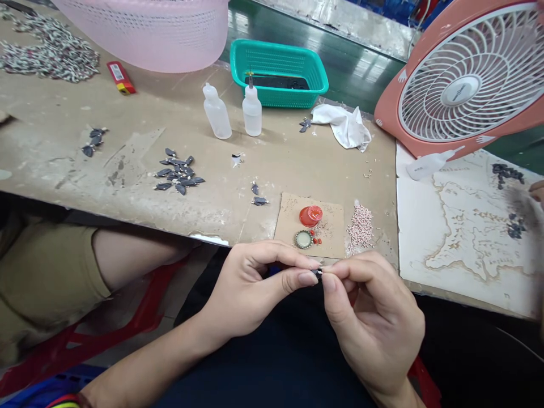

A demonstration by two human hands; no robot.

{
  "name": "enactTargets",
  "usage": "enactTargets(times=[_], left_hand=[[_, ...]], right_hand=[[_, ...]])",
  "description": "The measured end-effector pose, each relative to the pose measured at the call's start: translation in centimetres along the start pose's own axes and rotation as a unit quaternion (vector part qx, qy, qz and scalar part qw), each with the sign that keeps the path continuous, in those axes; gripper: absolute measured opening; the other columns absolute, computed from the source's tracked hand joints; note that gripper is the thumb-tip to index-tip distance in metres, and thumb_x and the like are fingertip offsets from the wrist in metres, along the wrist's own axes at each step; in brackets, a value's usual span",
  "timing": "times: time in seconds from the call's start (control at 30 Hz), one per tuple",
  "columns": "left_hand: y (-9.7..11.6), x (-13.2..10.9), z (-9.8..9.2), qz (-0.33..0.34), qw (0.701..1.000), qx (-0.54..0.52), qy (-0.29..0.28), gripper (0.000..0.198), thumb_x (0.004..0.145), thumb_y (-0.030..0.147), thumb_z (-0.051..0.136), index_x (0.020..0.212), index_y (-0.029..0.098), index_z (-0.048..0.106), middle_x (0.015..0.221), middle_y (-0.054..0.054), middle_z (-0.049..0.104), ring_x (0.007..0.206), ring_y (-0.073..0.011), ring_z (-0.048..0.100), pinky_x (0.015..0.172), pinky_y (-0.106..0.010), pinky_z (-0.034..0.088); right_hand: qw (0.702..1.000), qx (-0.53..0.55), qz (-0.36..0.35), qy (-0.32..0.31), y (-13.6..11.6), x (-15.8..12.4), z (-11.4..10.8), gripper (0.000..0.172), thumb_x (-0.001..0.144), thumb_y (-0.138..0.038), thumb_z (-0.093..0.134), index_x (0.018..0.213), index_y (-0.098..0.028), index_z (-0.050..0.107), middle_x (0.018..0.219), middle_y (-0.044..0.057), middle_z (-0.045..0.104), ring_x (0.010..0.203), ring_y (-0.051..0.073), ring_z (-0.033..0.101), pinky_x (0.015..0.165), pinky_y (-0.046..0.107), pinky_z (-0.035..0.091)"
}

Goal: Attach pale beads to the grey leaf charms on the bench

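Between the thumb and forefinger of my left hand [259,289] is a small dark grey piece [317,273], mostly covered by the fingertips. My right hand [374,317] pinches at its right end, where a tiny pale bit shows; what exactly those fingers grip is too small to make out. Just beyond my hands lies a cardboard square [331,218] bearing a red cap [310,215], a bottle cap [303,239] and some red bits. A heap of tiny pink beads [360,228] lies to its right. Two similar grey pieces [260,201] rest left of the cardboard.
More grey pieces [178,173] lie in a pile on the table. Two squeeze bottles [252,113] stand before a green basket [278,99]. A pink fan [461,90] stands at right, near a white cloth [346,127]. Another person's hand [538,191] shows at the right edge.
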State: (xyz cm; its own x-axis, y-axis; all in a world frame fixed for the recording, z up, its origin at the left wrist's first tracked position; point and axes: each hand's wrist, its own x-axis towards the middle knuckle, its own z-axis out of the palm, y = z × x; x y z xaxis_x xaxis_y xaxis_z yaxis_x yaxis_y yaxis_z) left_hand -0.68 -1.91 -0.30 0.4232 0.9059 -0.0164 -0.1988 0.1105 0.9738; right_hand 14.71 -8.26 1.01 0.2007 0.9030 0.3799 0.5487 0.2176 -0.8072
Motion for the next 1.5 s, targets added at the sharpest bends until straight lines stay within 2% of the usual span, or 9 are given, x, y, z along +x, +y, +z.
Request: enactTargets(times=[0.3, 0.53, 0.7, 0.8, 0.9, 1.1, 1.27, 1.4, 1.5], left_hand=[[0.1, 0.1, 0.1, 0.013, 1.000, 0.022, 0.005, 0.018, 0.076, 0.008, 0.080, 0.081, 0.024, 0.081, 0.084, 0.000, 0.079, 0.077, -0.0140, 0.074, 0.073, -0.019, 0.060], [0.0, 0.0, 0.1, 0.046, 0.997, 0.068, 0.013, 0.015, 0.077, 0.008, 0.078, 0.079, 0.023, 0.080, 0.082, -0.002, 0.079, 0.073, -0.0172, 0.074, 0.071, -0.026, 0.061], [-0.5, 0.2, 0.1, 0.057, 0.993, 0.100, 0.017, 0.016, 0.078, 0.008, 0.078, 0.081, 0.023, 0.080, 0.083, -0.001, 0.079, 0.076, -0.0163, 0.074, 0.072, -0.024, 0.059], [-0.6, 0.4, -0.1, 0.020, 0.996, 0.083, 0.000, 0.011, 0.079, 0.014, 0.080, 0.087, 0.022, 0.080, 0.084, -0.002, 0.079, 0.076, -0.0165, 0.073, 0.071, -0.024, 0.057], [-0.5, 0.5, -0.3, -0.011, 0.997, 0.081, 0.014, 0.009, 0.077, 0.019, 0.082, 0.085, 0.020, 0.078, 0.078, -0.002, 0.077, 0.070, -0.0164, 0.071, 0.065, -0.024, 0.055], [-0.3, 0.6, -0.1, 0.015, 0.994, 0.108, 0.018, 0.005, 0.081, 0.020, 0.078, 0.078, 0.019, 0.074, 0.073, -0.001, 0.075, 0.066, -0.0144, 0.067, 0.063, -0.024, 0.052], [-0.3, 0.6, 0.0, 0.064, 0.986, 0.151, -0.001, 0.008, 0.083, 0.014, 0.075, 0.077, 0.019, 0.072, 0.073, 0.002, 0.074, 0.066, -0.0118, 0.067, 0.064, -0.021, 0.052], [-0.5, 0.7, 0.0, 0.077, 0.975, 0.206, -0.024, 0.011, 0.084, 0.011, 0.072, 0.077, 0.020, 0.070, 0.073, 0.004, 0.073, 0.065, -0.0106, 0.067, 0.065, -0.019, 0.052], [-0.6, 1.2, -0.9, 0.079, 0.964, 0.249, -0.058, 0.009, 0.083, 0.015, 0.073, 0.079, 0.022, 0.071, 0.074, 0.005, 0.074, 0.065, -0.0115, 0.068, 0.063, -0.020, 0.053]], right_hand=[[1.000, 0.003, 0.005, -0.001, 0.1, 0.1, 0.0, 0.017, 0.081, -0.006, 0.068, 0.087, -0.022, 0.066, 0.072, -0.004, 0.059, 0.062, 0.010, 0.052, 0.053, 0.024, 0.044], [0.999, -0.008, 0.021, -0.032, 0.4, 0.2, 0.2, 0.012, 0.084, -0.009, 0.065, 0.086, -0.021, 0.066, 0.070, -0.004, 0.058, 0.056, 0.008, 0.050, 0.048, 0.022, 0.041], [0.997, 0.001, 0.043, -0.059, 1.0, 0.3, 0.3, 0.009, 0.087, -0.012, 0.062, 0.084, -0.020, 0.067, 0.071, -0.003, 0.061, 0.055, 0.008, 0.051, 0.048, 0.022, 0.041], [0.997, 0.022, 0.053, -0.046, 1.3, 0.2, 0.4, 0.009, 0.087, -0.013, 0.064, 0.086, -0.022, 0.067, 0.073, -0.003, 0.062, 0.061, 0.010, 0.055, 0.053, 0.023, 0.044], [0.998, 0.038, 0.049, -0.020, 1.5, -0.1, 0.5, 0.012, 0.087, -0.012, 0.064, 0.089, -0.024, 0.067, 0.077, -0.003, 0.063, 0.066, 0.011, 0.059, 0.056, 0.024, 0.047], [0.998, 0.049, 0.033, -0.006, 1.6, -0.3, 0.5, 0.016, 0.086, -0.009, 0.064, 0.093, -0.023, 0.067, 0.080, -0.002, 0.064, 0.068, 0.011, 0.060, 0.059, 0.024, 0.048], [0.998, 0.040, 0.026, -0.028, 1.7, -0.2, 0.3, 0.012, 0.088, -0.010, 0.063, 0.089, -0.021, 0.065, 0.077, -0.002, 0.062, 0.067, 0.010, 0.058, 0.058, 0.023, 0.046], [0.998, 0.049, 0.036, -0.035, 1.8, -0.5, 0.8, 0.010, 0.090, -0.012, 0.061, 0.087, -0.020, 0.065, 0.073, -0.003, 0.060, 0.062, 0.009, 0.054, 0.055, 0.022, 0.044], [0.997, 0.054, 0.036, -0.052, 2.8, -0.1, 0.6, 0.008, 0.090, -0.015, 0.062, 0.089, -0.021, 0.067, 0.074, -0.003, 0.061, 0.062, 0.010, 0.055, 0.057, 0.023, 0.045]])
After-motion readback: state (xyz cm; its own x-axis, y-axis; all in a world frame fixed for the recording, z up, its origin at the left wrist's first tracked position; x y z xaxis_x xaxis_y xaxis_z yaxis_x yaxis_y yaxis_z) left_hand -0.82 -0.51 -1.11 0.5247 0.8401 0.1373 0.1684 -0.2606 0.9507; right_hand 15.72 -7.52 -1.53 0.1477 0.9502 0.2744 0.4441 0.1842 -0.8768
